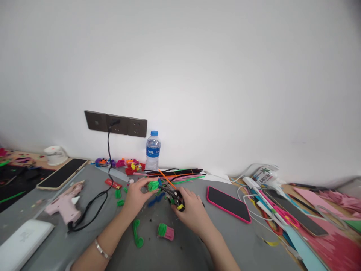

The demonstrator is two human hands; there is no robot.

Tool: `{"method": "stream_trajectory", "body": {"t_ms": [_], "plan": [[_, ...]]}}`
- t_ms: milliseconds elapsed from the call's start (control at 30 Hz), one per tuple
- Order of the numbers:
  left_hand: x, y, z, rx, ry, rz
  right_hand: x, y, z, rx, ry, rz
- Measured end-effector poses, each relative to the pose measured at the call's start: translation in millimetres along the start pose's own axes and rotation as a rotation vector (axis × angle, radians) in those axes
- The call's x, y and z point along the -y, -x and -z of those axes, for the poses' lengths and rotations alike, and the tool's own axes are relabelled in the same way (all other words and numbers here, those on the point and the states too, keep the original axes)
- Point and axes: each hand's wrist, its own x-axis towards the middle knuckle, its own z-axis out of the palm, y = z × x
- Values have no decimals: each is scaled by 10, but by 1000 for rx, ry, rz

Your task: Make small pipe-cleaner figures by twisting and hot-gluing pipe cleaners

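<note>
My left hand [139, 196] pinches a bundle of green pipe cleaner [153, 185] that has a bit of blue at its right end. In my right hand [192, 207] is a pair of pliers [175, 194] with black and yellow handles. Their jaws point left and meet the blue end of the bundle, though I cannot tell whether they grip it. Below my hands lie a curled green pipe-cleaner piece [137, 234] and a green and pink piece [166, 232]. Blue pipe cleaner [156, 200] lies between the hands, and small green pieces [118, 194] are left of my left hand.
Behind my hands are loose pipe cleaners [180, 173] and a water bottle [153, 150]. A pink glue gun [64, 205] with a black cord [93, 205] lies left, near a phone [62, 174] and a white box [24, 244]. A pink-edged phone [228, 203] lies right, beside cables and paper.
</note>
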Motion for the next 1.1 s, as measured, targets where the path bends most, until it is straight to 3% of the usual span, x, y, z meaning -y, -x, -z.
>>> {"method": "stream_trajectory", "body": {"t_ms": [1100], "plan": [[14, -1, 3, -11, 30, -34, -6, -10, -12, 11, -1, -6]]}}
